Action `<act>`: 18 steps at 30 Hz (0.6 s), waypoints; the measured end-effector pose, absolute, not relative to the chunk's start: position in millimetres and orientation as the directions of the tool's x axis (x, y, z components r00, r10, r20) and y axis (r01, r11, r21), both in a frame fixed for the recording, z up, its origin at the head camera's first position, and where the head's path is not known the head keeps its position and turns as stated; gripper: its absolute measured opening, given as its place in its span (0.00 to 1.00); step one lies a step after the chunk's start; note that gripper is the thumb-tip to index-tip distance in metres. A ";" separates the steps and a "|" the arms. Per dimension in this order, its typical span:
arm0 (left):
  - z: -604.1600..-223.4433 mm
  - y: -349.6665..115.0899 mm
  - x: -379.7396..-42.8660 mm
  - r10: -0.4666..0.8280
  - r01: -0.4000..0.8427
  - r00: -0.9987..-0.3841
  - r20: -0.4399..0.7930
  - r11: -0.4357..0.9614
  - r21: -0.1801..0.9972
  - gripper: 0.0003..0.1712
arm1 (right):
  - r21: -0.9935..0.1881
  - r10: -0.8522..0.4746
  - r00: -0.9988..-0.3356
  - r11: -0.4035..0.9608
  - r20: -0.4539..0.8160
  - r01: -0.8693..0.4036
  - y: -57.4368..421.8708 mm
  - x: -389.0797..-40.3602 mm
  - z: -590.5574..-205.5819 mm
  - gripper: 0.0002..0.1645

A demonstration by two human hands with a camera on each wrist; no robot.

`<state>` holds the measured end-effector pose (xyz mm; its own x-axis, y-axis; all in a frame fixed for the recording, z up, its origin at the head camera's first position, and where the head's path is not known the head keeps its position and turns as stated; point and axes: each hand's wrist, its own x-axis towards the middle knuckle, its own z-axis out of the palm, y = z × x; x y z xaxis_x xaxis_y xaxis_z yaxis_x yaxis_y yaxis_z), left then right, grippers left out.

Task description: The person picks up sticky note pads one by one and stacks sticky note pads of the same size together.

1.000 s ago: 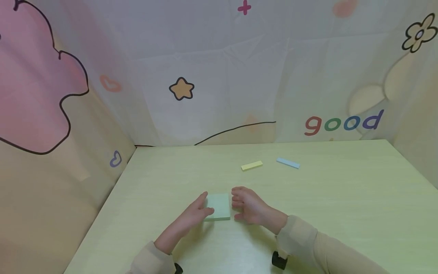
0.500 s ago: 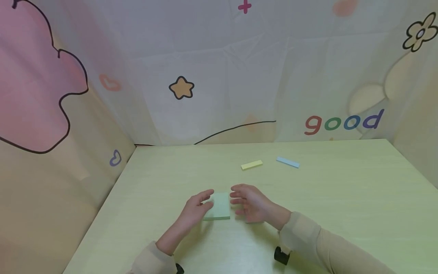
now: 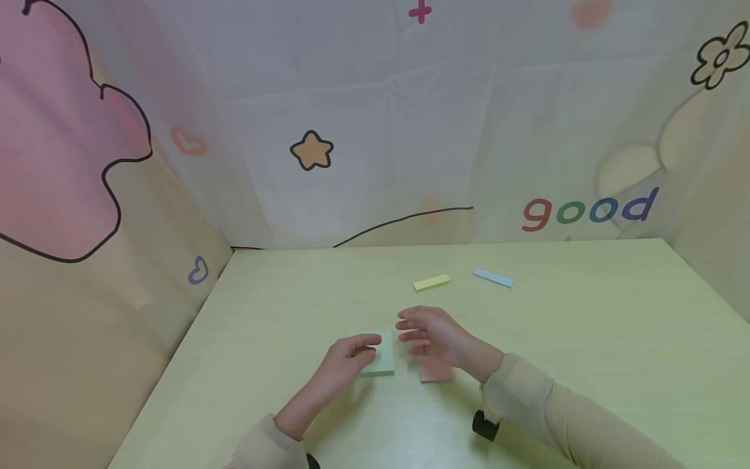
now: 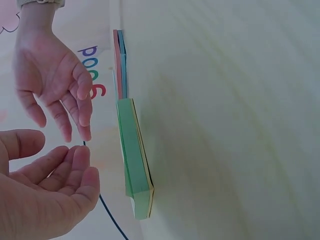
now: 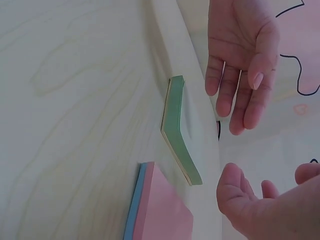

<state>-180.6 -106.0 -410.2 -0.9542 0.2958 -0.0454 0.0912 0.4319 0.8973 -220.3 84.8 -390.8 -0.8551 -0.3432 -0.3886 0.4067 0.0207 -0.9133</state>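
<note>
A square pale green sticky-note pad (image 3: 385, 359) lies on the table, with a thin yellowish layer along its underside in the left wrist view. Above its left part hangs my left hand (image 3: 346, 360), fingers loosely bent and holding nothing. To the right lies a pink sticky-note pad (image 3: 435, 369), partly hidden by my right hand (image 3: 443, 335). That hand hovers palm inward, its fingers relaxed and apart from the pads. From the right wrist view, a blue layer (image 5: 134, 205) shows beneath the pink pad. Both hands face each other above the pads.
Farther back on the table (image 3: 586, 339) lie a narrow yellow strip (image 3: 431, 283) and a narrow light blue strip (image 3: 493, 277). A printed cloth (image 3: 375, 130) with a star and the word "good" encloses the back and sides.
My left hand has moved right, covering more of the green pad. My right hand has risen slightly away and to the right, uncovering the pink pad. The pads have stayed put.
</note>
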 end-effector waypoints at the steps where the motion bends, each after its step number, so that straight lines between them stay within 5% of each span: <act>1: -410.1 -105.4 -179.8 0.306 0.095 -0.951 -0.046 0.431 0.897 0.19 | -0.914 -0.342 -0.856 0.022 -0.389 0.406 85.6 -221.5 -390.6 0.25; 18: -407.4 -95.3 -174.3 0.396 0.122 -0.914 -0.085 0.470 0.874 0.17 | -0.928 -0.266 -0.890 0.071 -0.370 0.365 96.9 -244.0 -391.4 0.24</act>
